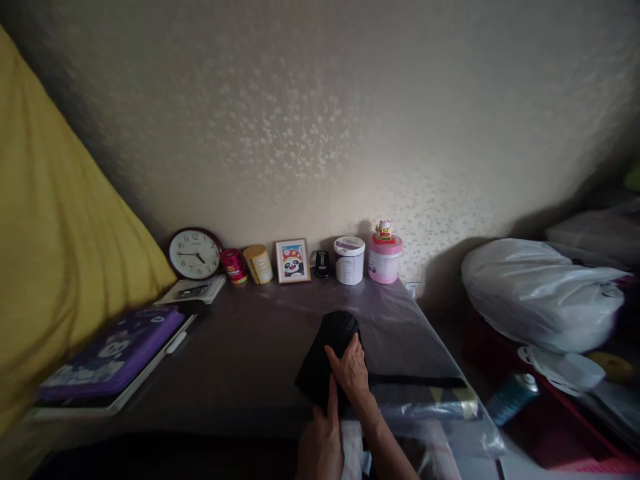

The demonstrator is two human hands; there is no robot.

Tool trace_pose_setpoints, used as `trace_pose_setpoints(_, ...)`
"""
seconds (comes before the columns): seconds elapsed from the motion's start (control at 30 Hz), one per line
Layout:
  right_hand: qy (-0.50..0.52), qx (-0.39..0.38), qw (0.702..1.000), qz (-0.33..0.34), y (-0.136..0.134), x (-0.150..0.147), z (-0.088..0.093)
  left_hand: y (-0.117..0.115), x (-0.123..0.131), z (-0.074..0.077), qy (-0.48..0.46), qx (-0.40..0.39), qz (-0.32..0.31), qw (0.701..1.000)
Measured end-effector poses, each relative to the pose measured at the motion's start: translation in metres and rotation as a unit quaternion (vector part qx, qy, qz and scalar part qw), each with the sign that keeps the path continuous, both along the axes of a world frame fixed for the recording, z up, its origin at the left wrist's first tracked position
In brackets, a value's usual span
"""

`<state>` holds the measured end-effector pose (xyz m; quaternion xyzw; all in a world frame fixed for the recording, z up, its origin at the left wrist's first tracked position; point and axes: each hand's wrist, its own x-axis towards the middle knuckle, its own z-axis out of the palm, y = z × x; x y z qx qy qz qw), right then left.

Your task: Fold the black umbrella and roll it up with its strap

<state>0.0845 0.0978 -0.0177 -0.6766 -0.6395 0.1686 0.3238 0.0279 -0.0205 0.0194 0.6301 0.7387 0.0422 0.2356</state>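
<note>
A black fabric bundle [320, 357], pleated or gathered at its far end, lies on the dark covered table close to me. My right hand [353, 367] lies over its right side, thumb across the top and fingers along the edge, gripping it. Below, my left hand [323, 440] is at the bundle's near end; its index finger is stretched against the fabric and its other fingers are partly hidden. A black strip [420, 381] runs from beside the bundle towards the table's right edge; whether the two are joined is unclear.
Along the wall stand a clock [195, 254], a red can [233, 267], a yellow canister [259, 264], a framed panda picture [293, 261] and two tubs. A purple case [115, 350] lies left. Right of the table are a white plastic bag [540, 293] and a spray can [513, 399].
</note>
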Motion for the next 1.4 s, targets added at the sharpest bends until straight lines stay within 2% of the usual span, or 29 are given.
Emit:
trace_pose_setpoints(0.1, -0.011, 0.001, 1.000, -0.006, 0.001, 0.001, -0.001, 0.000, 0.001, 0.000, 0.048, -0.008, -0.010, 0.999)
trace_pose_setpoints(0.27, -0.026, -0.020, 0.999, -0.002, 0.000, 0.002, 0.002, 0.000, 0.003, 0.004, 0.034, -0.004, -0.006, 0.999)
trace_pose_setpoints(0.5, -0.044, -0.011, 0.999, 0.002, 0.000, 0.003, 0.001, 0.000, 0.003, 0.010, 0.016, -0.014, -0.003, 1.000)
trace_pose_setpoints(0.63, -0.039, -0.012, 0.999, 0.005, 0.001, 0.004, 0.002, -0.001, -0.003, 0.000, -0.038, 0.022, -0.019, 0.999)
trace_pose_setpoints(0.77, -0.029, -0.013, 0.999, 0.004, 0.002, 0.004, 0.002, -0.003, -0.013, -0.013, -0.163, 0.077, -0.023, 0.983)
trace_pose_setpoints(0.87, -0.024, -0.014, 1.000, 0.005, 0.003, 0.004, 0.000, -0.008, -0.022, -0.017, -0.310, 0.119, -0.017, 0.943)
trace_pose_setpoints(1.0, -0.013, -0.001, 1.000, 0.002, 0.004, 0.004, -0.003, -0.018, -0.030, -0.025, -0.493, 0.134, 0.069, 0.857)
trace_pose_setpoints(1.13, -0.010, 0.007, 1.000, 0.011, 0.004, 0.005, -0.003, -0.022, -0.032, -0.039, -0.605, 0.019, 0.160, 0.780)
trace_pose_setpoints(1.27, -0.024, 0.004, 0.999, 0.021, 0.003, 0.005, -0.002, -0.020, -0.030, -0.048, -0.665, -0.074, 0.160, 0.726)
trace_pose_setpoints(1.4, -0.045, -0.012, 0.999, 0.012, 0.003, 0.005, 0.000, -0.015, -0.027, -0.051, -0.760, -0.173, 0.178, 0.600)
